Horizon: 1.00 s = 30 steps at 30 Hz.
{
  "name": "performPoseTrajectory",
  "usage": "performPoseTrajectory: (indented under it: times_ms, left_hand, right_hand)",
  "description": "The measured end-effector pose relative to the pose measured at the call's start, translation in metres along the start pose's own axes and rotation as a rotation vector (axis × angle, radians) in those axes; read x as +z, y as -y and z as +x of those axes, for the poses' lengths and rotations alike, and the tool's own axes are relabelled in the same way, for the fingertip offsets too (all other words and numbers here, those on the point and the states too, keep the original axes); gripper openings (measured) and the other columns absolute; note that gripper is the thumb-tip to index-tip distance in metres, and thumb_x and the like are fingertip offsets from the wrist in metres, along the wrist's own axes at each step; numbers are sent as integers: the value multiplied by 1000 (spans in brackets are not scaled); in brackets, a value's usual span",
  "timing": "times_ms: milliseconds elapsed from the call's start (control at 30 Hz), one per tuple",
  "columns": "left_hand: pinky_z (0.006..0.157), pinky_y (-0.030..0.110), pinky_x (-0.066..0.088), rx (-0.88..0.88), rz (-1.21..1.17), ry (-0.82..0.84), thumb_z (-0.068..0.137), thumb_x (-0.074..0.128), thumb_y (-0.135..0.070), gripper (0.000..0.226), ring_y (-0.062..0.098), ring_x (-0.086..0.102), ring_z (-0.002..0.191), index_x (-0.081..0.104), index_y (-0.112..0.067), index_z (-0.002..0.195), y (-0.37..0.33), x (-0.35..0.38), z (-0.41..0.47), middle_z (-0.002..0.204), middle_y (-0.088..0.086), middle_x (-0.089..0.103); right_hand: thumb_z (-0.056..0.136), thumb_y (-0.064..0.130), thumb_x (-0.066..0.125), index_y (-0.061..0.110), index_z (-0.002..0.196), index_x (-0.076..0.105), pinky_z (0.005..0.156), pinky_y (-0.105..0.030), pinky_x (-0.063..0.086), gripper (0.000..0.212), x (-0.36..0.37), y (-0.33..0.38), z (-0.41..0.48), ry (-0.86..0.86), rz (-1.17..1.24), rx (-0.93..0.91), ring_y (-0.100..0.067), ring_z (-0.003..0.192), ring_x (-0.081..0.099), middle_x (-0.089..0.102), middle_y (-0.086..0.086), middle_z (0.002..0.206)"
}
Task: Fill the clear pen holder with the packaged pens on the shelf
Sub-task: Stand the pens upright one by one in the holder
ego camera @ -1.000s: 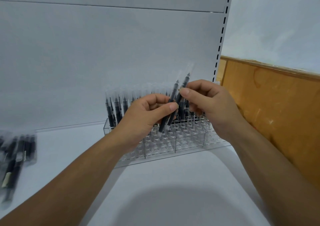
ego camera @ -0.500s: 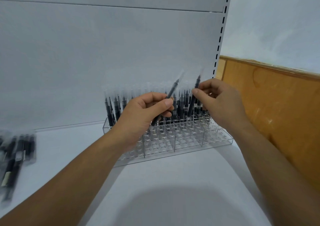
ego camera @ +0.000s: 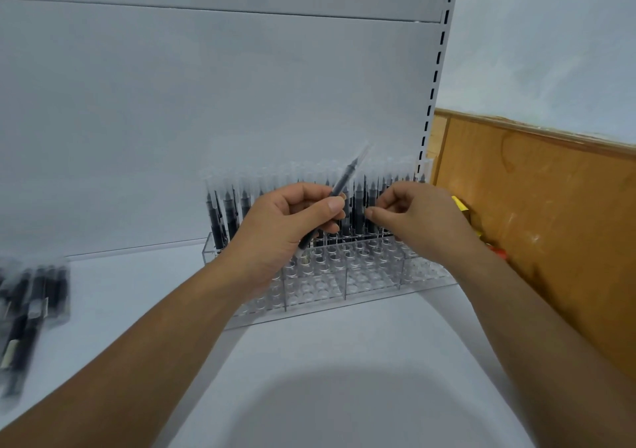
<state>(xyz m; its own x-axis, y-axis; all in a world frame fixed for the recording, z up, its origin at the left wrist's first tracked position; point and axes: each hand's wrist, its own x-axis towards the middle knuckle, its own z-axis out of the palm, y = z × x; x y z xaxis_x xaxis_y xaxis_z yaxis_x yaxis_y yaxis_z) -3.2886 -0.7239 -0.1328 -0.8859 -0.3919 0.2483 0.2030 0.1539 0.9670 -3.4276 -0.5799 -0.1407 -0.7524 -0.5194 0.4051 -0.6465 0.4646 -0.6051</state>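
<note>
A clear pen holder (ego camera: pixel 378 275) with several rows of round slots stands on the white shelf against the back panel. Its back row holds several black packaged pens (ego camera: pixel 220 213) upright. My left hand (ego camera: pixel 285 227) grips one packaged pen (ego camera: pixel 344 181) tilted, tip up and to the right, above the holder's middle. My right hand (ego camera: pixel 420 220) is down at the back row's right part, thumb and curled fingers pinching a pen that stands among the others there.
A blurred pile of packaged pens (ego camera: pixel 31 306) lies at the shelf's left edge. A slotted white upright (ego camera: pixel 433 86) and a wooden panel (ego camera: pixel 550 206) close off the right side. Something yellow and red (ego camera: pixel 461 205) shows behind my right hand.
My right hand took one of the two pens away from my left hand, moved it right and lowered it into the back row. My left hand keeps the other pen.
</note>
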Motion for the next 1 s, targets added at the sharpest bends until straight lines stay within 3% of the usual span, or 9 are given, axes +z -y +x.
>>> performPoseTrajectory:
  times_ms: [133,233,300,467,600,667,733,833,1000]
  left_hand:
    - [72,22,48,-1,1,0,82,68,-23,22,4,67,72,70,-12,101,0,0,0,81,-4,74]
    - [72,22,47,2,17,6,84,68,-22,19,3,66,71,70,-12,101,0,-1,-1,80,-5,74]
    - [72,24,47,12,40,14,84,68,-22,18,3,65,71,71,-14,100,0,-1,-1,81,-5,73]
    - [61,18,45,37,76,34,85,68,-21,14,4,66,71,72,-18,98,2,0,-1,79,-6,73]
    - [70,15,51,48,86,37,84,70,-21,15,10,70,79,72,-19,99,4,1,-1,86,-2,74]
    - [79,22,53,78,242,47,84,71,-29,15,10,69,87,72,-28,99,7,3,-2,93,-4,73]
    - [80,17,48,119,457,106,85,67,-39,19,-5,63,89,68,-36,103,9,6,-3,98,-17,69]
    - [91,11,35,195,796,217,87,57,-53,36,-20,46,106,57,-43,121,10,12,-7,121,-33,52]
    - [115,31,23,274,1212,350,91,42,-64,55,-5,24,137,36,-45,142,11,19,-10,151,-28,27]
  right_hand:
    - [84,45,71,27,83,68,58,-20,43,18,-12,1,-2,-28,-47,3,-3,69,59,67,10,75]
    - [85,41,71,26,84,71,57,-14,44,15,-18,7,-5,-98,186,-56,-2,64,58,69,6,74]
    - [85,38,71,26,89,73,55,-11,42,13,-16,16,-10,5,368,-117,2,60,56,70,5,75]
    - [88,30,69,19,86,74,54,-22,35,13,-4,29,-16,109,542,-211,-12,58,43,56,-15,68]
    - [88,27,68,6,90,73,50,-21,35,21,-6,29,-15,52,667,-165,-11,52,42,52,-3,57]
    - [91,25,64,7,91,70,47,-21,40,19,-12,28,-14,-33,745,-143,-10,50,48,63,-2,66]
    - [95,23,60,11,92,67,46,-20,41,14,-20,25,-11,-185,811,-125,-8,49,50,71,2,79]
    - [97,23,59,15,90,64,45,-25,39,12,-29,15,-5,-423,762,-152,-10,48,46,67,6,73]
    - [96,31,61,19,90,66,56,-24,43,14,-23,-4,4,-475,373,-186,-4,58,51,67,7,75]
